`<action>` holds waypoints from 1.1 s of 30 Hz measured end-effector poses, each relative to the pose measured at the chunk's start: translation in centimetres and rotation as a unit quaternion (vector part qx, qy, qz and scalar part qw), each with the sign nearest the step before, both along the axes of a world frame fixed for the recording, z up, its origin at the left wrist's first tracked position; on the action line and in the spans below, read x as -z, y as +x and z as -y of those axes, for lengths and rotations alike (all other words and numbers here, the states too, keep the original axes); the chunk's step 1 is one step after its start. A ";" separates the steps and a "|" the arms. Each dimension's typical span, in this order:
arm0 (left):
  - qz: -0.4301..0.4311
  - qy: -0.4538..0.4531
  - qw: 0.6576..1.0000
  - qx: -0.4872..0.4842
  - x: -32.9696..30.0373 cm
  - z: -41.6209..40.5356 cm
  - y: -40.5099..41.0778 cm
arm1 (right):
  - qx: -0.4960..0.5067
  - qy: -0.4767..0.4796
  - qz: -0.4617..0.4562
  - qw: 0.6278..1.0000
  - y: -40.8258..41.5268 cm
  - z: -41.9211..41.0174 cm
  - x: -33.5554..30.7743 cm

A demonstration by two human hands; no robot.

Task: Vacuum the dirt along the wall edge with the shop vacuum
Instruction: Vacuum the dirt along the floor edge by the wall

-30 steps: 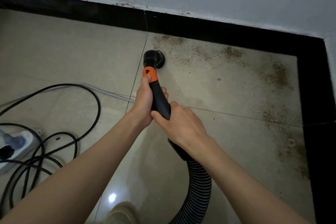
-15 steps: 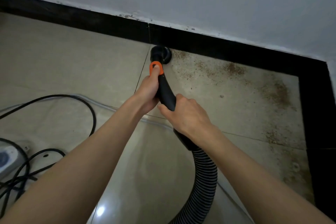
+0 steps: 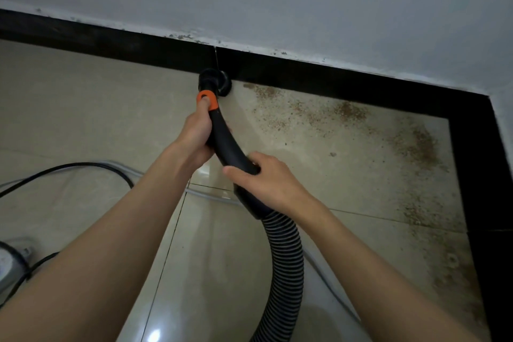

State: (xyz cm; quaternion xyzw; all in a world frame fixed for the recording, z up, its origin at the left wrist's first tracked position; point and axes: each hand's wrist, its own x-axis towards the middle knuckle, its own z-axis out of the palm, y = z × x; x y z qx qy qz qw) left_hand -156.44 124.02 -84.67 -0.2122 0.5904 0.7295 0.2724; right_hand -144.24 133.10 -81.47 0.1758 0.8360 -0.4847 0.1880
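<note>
A: What do you have at nine o'clock?
B: I see a black cable [image 3: 91,166] looping over the tile floor [image 3: 83,108].
A: And centre?
B: My left hand [image 3: 195,133] is curled round the black handle [image 3: 227,144], thumb on its orange collar [image 3: 206,100]. At twelve o'clock the round nozzle [image 3: 215,82] touches the black baseboard [image 3: 319,79].
A: Right side?
B: My right hand [image 3: 270,183] grips the handle just above the ribbed hose [image 3: 283,258]. Brown dirt [image 3: 347,111] spreads from one to three o'clock.
</note>
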 end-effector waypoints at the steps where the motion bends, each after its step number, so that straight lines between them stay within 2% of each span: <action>1: 0.004 0.004 1.000 0.002 0.1 0.0 0.0 | 0.016 -0.036 0.006 0.999 0.8 -0.3 0.3; 4: 0.006 0.017 1.000 0.010 0.2 0.3 -0.2 | 0.044 -0.129 0.026 0.990 2.0 -0.6 1.0; 6: 0.008 0.024 1.000 0.013 0.3 0.4 -0.3 | 0.053 -0.157 0.032 0.986 1.9 -0.7 0.9; 11: 0.023 0.055 0.998 0.022 0.3 0.3 0.3 | 0.072 -0.091 0.014 0.993 2.8 -0.3 0.4; 17: 0.046 0.058 0.997 0.037 0.2 -1.3 1.3 | 0.129 -0.092 0.002 0.987 4.1 -0.5 0.7; 24: -0.023 -0.047 0.998 0.043 -0.1 -1.3 2.0 | 0.114 -0.059 0.005 0.992 3.8 0.3 0.7; 33: -0.026 -0.042 0.994 0.098 -0.4 -3.4 3.4 | 0.150 -0.042 0.005 0.988 5.8 -0.9 1.1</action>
